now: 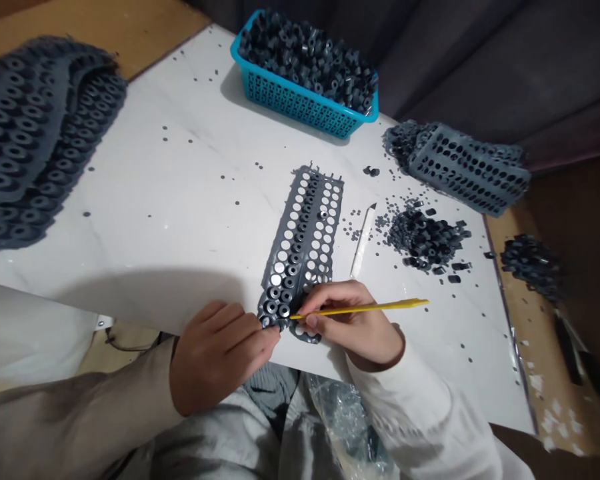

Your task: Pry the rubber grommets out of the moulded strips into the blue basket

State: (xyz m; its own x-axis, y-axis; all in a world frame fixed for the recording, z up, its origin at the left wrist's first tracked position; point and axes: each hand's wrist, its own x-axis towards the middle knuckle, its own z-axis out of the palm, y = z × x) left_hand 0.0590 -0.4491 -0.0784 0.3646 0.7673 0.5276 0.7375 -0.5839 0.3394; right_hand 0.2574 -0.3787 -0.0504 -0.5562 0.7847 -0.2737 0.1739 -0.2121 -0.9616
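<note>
A dark grey rubber sheet (300,233) with rows of round holes lies on the white table in front of me. Small ring-shaped rubber parts still sit in some rows, and other holes show white. My left hand (225,347) is closed at the sheet's near left edge, fingertips pinching it beside the rings. In my right hand (350,313) is a thin yellow stick (380,307), gripped like a pen. Its tip touches the sheet near the rings at the near end. A white cutter-like tool with a dark tip (364,243) lies right of the sheet.
A blue basket (300,107) full of grey rubber rings stands at the back. Stacked unpunched sheets (25,147) lie at left, perforated sheets (473,167) at right. A pile of loose pieces (425,237) and tiny discs sits nearer; another pile (530,263) lies past the table's right edge.
</note>
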